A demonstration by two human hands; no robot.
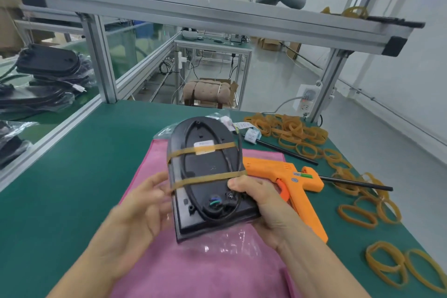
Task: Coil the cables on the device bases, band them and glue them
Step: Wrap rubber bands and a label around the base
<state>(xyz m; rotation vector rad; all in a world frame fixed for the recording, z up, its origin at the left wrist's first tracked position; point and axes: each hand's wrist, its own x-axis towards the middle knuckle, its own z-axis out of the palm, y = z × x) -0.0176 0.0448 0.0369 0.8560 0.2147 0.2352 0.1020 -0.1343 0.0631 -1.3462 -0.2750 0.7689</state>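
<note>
The black oval plastic device base (205,176) is carrying a white label (204,147) whose print is too blurred to read. Its long axis is running away from the person, tilted up above the pink cloth (205,261). The right hand (263,208) is gripping its near right edge, thumb on top; the left hand (140,210) is pinching the nearer tan rubber band (210,178).

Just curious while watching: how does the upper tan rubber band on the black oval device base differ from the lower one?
The upper tan rubber band crosses the white label on the black oval device base; the lower tan rubber band crosses bare plastic. No hand touches the upper band, while the right hand has its thumb at the lower band's end and the left hand sits by its other end. Both wrap across the base, over the black cable.
</note>
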